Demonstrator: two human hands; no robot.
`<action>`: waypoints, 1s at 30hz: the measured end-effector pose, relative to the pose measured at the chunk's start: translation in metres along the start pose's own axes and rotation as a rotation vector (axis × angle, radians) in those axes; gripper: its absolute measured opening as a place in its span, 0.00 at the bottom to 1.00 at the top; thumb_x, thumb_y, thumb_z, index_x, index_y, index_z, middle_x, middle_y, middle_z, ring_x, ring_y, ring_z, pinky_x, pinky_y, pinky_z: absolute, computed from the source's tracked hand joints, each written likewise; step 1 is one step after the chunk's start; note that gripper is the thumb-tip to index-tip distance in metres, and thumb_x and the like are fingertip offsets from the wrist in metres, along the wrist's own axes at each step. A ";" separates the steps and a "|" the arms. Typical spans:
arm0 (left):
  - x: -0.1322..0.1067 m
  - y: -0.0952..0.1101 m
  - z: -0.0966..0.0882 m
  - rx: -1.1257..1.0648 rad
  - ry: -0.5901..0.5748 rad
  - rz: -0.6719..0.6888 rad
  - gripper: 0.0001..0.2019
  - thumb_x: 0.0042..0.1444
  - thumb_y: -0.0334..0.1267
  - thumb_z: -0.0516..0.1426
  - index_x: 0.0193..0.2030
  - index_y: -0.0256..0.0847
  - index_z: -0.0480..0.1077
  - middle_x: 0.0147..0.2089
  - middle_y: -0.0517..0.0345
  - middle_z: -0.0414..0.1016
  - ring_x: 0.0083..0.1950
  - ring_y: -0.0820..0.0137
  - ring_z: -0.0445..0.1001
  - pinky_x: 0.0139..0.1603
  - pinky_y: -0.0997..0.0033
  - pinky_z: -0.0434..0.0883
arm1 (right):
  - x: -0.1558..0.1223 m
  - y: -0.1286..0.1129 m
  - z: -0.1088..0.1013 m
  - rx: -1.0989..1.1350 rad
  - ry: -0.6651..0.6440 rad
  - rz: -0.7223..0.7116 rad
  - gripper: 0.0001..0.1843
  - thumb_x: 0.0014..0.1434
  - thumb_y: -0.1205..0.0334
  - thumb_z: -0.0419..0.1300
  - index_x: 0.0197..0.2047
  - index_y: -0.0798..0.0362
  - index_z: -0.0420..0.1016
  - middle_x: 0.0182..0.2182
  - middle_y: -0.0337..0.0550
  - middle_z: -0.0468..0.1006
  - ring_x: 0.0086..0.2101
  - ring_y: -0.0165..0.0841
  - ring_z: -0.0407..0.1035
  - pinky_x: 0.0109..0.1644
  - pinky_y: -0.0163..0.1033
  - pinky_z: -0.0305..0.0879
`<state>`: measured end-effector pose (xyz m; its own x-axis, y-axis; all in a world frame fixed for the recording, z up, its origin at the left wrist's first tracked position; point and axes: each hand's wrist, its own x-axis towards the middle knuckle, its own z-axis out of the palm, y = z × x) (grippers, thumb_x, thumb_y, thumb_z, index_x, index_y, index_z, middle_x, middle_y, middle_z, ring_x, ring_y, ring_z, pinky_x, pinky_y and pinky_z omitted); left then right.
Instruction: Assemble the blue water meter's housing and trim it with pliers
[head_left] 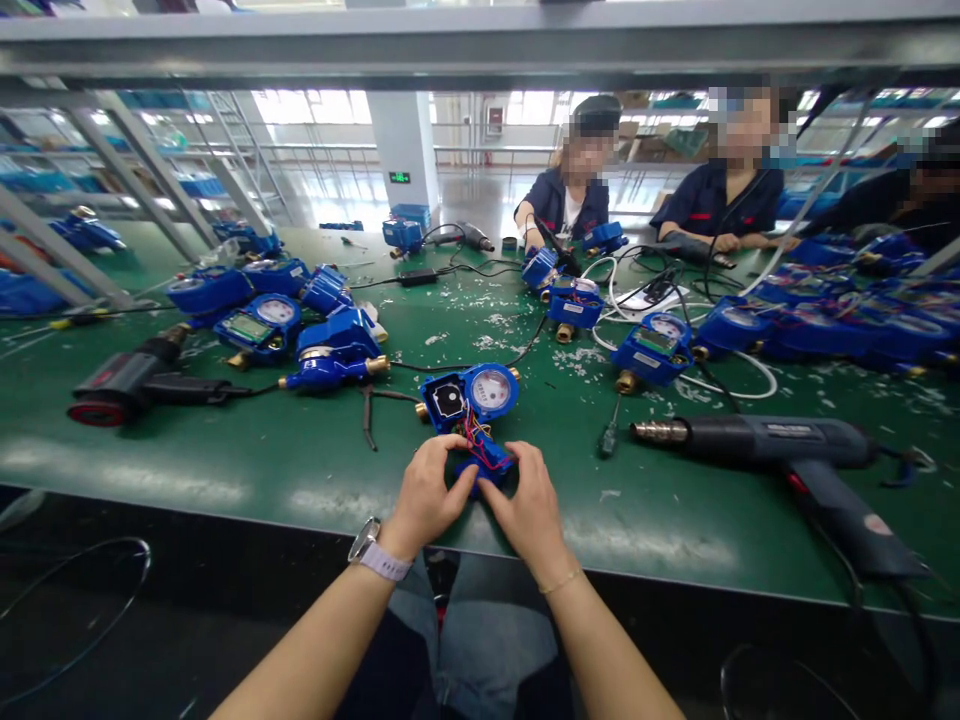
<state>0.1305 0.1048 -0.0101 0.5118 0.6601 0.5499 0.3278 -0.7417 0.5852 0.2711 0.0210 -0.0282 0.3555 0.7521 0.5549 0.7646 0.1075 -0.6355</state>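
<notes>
Between my hands, close to the bench's front edge, is a blue plastic cover [490, 458] with red and other coloured wires. Those wires run up to a blue water meter [493, 392] just beyond, which has a round white dial and an opened square compartment. My left hand [433, 497] grips the cover's left side, its thumb on the near edge. On the opposite side my right hand [529, 505] holds the same cover, fingers curled round it. Both thumbs nearly meet at the front. The cover's underside is hidden by my fingers.
A heat gun [780, 445] lies at right, another heat gun [124, 380] at left. A screwdriver [608, 440] lies right of centre. More water meters [334, 350] and plastic scraps cover the green bench [300, 480]. Co-workers sit across it. A metal beam [480, 40] spans above.
</notes>
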 end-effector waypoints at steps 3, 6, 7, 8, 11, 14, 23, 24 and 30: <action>-0.012 0.008 -0.001 -0.152 -0.101 -0.111 0.27 0.59 0.35 0.55 0.64 0.42 0.51 0.52 0.48 0.72 0.48 0.64 0.75 0.51 0.58 0.74 | 0.005 0.001 0.005 -0.012 0.050 0.060 0.13 0.63 0.55 0.56 0.46 0.54 0.64 0.39 0.50 0.70 0.39 0.42 0.68 0.41 0.48 0.70; -0.025 0.018 0.000 -0.269 -0.203 -0.151 0.33 0.59 0.34 0.55 0.67 0.44 0.44 0.55 0.47 0.72 0.47 0.66 0.76 0.50 0.60 0.75 | 0.008 0.006 0.003 -0.026 0.103 0.090 0.08 0.64 0.56 0.54 0.42 0.53 0.65 0.35 0.46 0.71 0.35 0.40 0.69 0.38 0.45 0.69; -0.028 0.021 0.000 -0.296 -0.229 -0.147 0.33 0.59 0.33 0.55 0.67 0.45 0.45 0.56 0.47 0.71 0.48 0.66 0.76 0.50 0.60 0.75 | 0.008 0.008 0.001 -0.028 0.117 0.093 0.08 0.64 0.57 0.54 0.41 0.52 0.66 0.34 0.46 0.72 0.34 0.39 0.70 0.38 0.44 0.69; -0.030 0.023 0.000 -0.313 -0.248 -0.137 0.32 0.58 0.33 0.55 0.67 0.45 0.46 0.56 0.48 0.71 0.48 0.66 0.76 0.51 0.60 0.75 | 0.008 0.010 0.000 -0.030 0.129 0.093 0.09 0.64 0.56 0.54 0.41 0.52 0.67 0.34 0.46 0.73 0.34 0.39 0.70 0.38 0.44 0.69; -0.033 0.026 -0.001 -0.282 -0.220 -0.072 0.28 0.58 0.33 0.56 0.64 0.44 0.54 0.56 0.47 0.71 0.53 0.62 0.73 0.56 0.54 0.72 | 0.009 0.013 -0.003 -0.032 0.149 0.080 0.12 0.65 0.54 0.54 0.43 0.53 0.71 0.35 0.47 0.76 0.34 0.38 0.73 0.40 0.43 0.70; -0.029 0.024 -0.003 -0.208 -0.126 -0.036 0.21 0.58 0.33 0.57 0.58 0.42 0.62 0.57 0.45 0.69 0.60 0.57 0.66 0.61 0.48 0.66 | 0.010 0.013 -0.003 -0.031 0.154 0.063 0.15 0.66 0.54 0.52 0.45 0.55 0.73 0.39 0.49 0.78 0.36 0.39 0.74 0.43 0.43 0.71; -0.031 0.014 -0.001 -0.272 -0.175 -0.127 0.18 0.55 0.33 0.60 0.53 0.43 0.66 0.53 0.48 0.69 0.57 0.59 0.68 0.57 0.55 0.70 | 0.009 0.007 -0.002 0.094 0.089 0.114 0.17 0.65 0.54 0.52 0.47 0.54 0.77 0.43 0.49 0.79 0.41 0.41 0.75 0.48 0.45 0.71; -0.031 0.014 0.000 -0.280 -0.166 -0.135 0.18 0.55 0.33 0.60 0.53 0.43 0.66 0.52 0.48 0.69 0.56 0.60 0.69 0.56 0.55 0.71 | 0.009 0.006 -0.003 0.119 0.090 0.139 0.17 0.65 0.53 0.52 0.46 0.53 0.78 0.43 0.49 0.79 0.40 0.41 0.75 0.47 0.45 0.71; -0.032 0.011 0.001 -0.267 -0.180 -0.173 0.24 0.50 0.35 0.65 0.54 0.43 0.65 0.54 0.49 0.66 0.56 0.60 0.68 0.56 0.56 0.70 | 0.008 0.000 -0.003 0.322 0.083 0.319 0.18 0.65 0.50 0.55 0.41 0.55 0.79 0.36 0.47 0.80 0.36 0.39 0.74 0.40 0.41 0.72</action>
<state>0.1188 0.0749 -0.0223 0.6058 0.7243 0.3293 0.2156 -0.5478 0.8083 0.2758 0.0254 -0.0222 0.5977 0.7273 0.3374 0.4087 0.0857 -0.9086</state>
